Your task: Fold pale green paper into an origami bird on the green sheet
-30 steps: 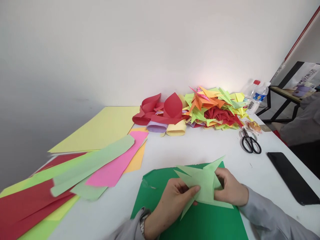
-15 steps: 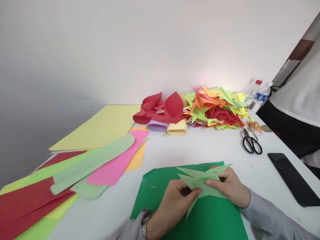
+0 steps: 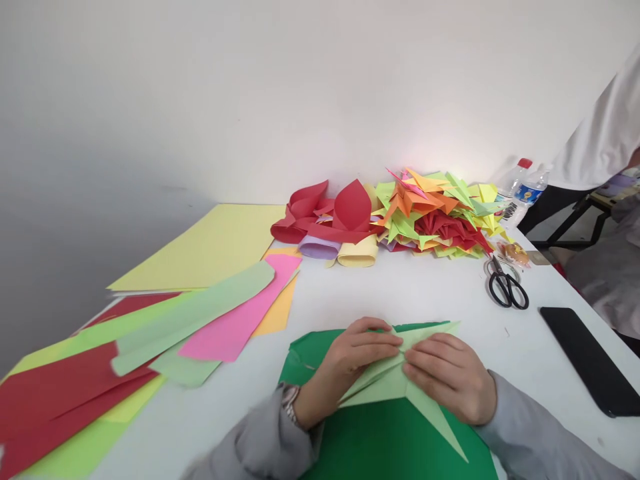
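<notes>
A pale green folded paper star (image 3: 385,387) lies between my hands, its pointed tips sticking out at the upper right and lower right. My left hand (image 3: 345,363) grips its left part with bent fingers. With its fingers pressed on the paper, my right hand (image 3: 447,373) holds the other side, and both sets of fingertips nearly meet at the middle. Part of the folds is hidden under my hands. Beneath lies a dark green sheet (image 3: 400,443) on the white table (image 3: 345,293).
Coloured paper strips (image 3: 200,320) and a large yellow sheet (image 3: 200,243) cover the left side. Rolled red paper shapes (image 3: 350,210) and a heap of folded paper stars (image 3: 440,220) stand by the wall. Scissors (image 3: 507,287), a black phone (image 3: 585,360), bottles (image 3: 527,190) and another person's sleeve (image 3: 595,147) are at right.
The paper star has turned in my hands, one tip now pointing to the lower right. My left hand has come over its top. The person at the right has shifted.
</notes>
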{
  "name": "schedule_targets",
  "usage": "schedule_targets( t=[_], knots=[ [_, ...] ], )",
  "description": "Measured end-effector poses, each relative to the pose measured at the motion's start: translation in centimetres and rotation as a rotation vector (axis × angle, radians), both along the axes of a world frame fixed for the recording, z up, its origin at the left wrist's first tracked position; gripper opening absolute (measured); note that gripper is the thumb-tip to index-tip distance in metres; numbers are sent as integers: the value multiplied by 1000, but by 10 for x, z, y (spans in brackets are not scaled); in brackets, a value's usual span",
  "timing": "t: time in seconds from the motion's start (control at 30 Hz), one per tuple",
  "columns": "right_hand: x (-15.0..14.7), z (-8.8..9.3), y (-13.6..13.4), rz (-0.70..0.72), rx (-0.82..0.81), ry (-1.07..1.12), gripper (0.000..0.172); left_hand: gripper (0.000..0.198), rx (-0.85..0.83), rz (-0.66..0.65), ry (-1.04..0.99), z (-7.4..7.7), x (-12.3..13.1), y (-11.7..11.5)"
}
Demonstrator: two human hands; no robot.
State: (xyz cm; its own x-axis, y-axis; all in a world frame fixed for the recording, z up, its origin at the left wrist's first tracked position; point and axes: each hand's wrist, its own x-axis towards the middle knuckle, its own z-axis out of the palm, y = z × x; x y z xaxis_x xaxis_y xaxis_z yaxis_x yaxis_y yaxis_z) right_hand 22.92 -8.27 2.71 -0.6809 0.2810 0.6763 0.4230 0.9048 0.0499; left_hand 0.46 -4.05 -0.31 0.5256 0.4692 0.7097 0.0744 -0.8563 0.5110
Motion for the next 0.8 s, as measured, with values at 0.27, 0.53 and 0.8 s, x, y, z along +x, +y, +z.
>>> schedule_targets(
  t=[0.27, 0.53, 0.8],
  knots=[
    [1, -17, 14, -51, -29, -179, 20, 38, 46, 24, 534, 8, -17, 4],
    [4, -14, 5, -142, -280, -271, 21, 15, 207, 59, 589, 14, -3, -17],
    [9, -12, 4, -99, -474, -243, 23, 20, 331, 67, 603, 17, 0, -20]
  ],
)
